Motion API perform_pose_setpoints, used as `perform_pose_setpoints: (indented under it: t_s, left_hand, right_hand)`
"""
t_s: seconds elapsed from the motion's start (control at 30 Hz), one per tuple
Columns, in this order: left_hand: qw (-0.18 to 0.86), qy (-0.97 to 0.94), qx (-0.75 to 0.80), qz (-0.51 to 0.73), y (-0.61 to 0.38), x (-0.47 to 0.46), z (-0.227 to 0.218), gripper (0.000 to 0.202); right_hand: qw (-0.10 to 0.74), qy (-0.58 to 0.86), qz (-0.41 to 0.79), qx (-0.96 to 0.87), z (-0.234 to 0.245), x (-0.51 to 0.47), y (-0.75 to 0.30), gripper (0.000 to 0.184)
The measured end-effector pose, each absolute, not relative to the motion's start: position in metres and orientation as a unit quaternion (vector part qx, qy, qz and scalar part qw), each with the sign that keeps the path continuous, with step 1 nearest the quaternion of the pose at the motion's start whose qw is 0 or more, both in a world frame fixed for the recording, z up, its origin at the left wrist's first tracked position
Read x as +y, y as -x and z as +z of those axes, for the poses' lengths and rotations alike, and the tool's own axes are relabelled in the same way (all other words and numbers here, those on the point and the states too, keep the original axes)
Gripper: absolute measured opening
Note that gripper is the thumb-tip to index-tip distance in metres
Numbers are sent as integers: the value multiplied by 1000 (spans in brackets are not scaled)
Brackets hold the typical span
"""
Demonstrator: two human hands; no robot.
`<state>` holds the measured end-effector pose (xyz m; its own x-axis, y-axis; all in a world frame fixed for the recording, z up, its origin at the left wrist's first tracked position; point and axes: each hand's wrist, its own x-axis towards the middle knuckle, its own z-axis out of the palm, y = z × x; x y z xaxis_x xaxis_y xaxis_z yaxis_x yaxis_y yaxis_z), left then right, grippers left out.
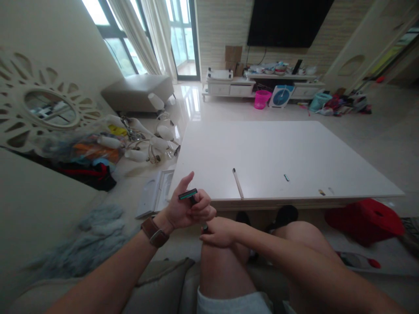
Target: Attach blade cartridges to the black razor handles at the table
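Left hand [199, 208], a watch [155, 233] at its wrist, is half closed with the fingers bent about the handle of a razor [187, 194] and the thumb extended. Right hand [220, 233] lies just below and beside it over a knee [214, 266], fingers bent near a dark tip [205, 227]; whether it grasps this tip, or whether the tip belongs to the razor, cannot be told. Good handling, as judged here, calls for a firm grip low on the handle, with both thumbs clear of the blade edge and any force directed along the handle. The razor's head projects above the left palm, between thumb and curled fingers, up and to the left of the right hand. Beyond the hands, on the table [262, 148], lie a brush [238, 183] and, farther right, a cartridge [286, 178], both well apart from the razor.
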<state>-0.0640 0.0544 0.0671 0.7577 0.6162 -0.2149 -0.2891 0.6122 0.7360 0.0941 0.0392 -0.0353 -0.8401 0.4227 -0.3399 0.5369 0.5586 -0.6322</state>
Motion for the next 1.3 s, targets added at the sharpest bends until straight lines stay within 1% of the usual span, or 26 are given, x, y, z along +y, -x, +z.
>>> perform_pose_setpoints:
  t_s: [0.23, 0.43, 0.53, 0.63, 0.7, 0.97, 1.3]
  left_hand:
    - [857, -370, 253, 255, 62, 54, 67, 80]
    - [870, -304, 257, 291, 58, 56, 63, 80]
    - [863, -225, 334, 307, 56, 59, 55, 69]
    - [820, -161, 443, 325, 57, 62, 46, 56]
    - [795, -155, 478, 339, 57, 63, 43, 50]
    - [772, -182, 476, 379, 54, 65, 45, 32]
    - [765, -193, 467, 399, 52, 64, 49, 28]
  right_hand:
    - [72, -265, -381, 883, -38, 39, -94, 37]
    - [66, -249, -375, 890, -48, 41, -95, 40]
    - [66, -248, -377, 890, -51, 41, -95, 39]
    - [65, -257, -388, 883, -51, 40, -95, 40]
    - [65, -254, -392, 882, -51, 40, -95, 40]
    - [67, -248, -374, 891, -49, 41, -95, 40]
    - [67, -245, -369, 894, -51, 41, -95, 40]
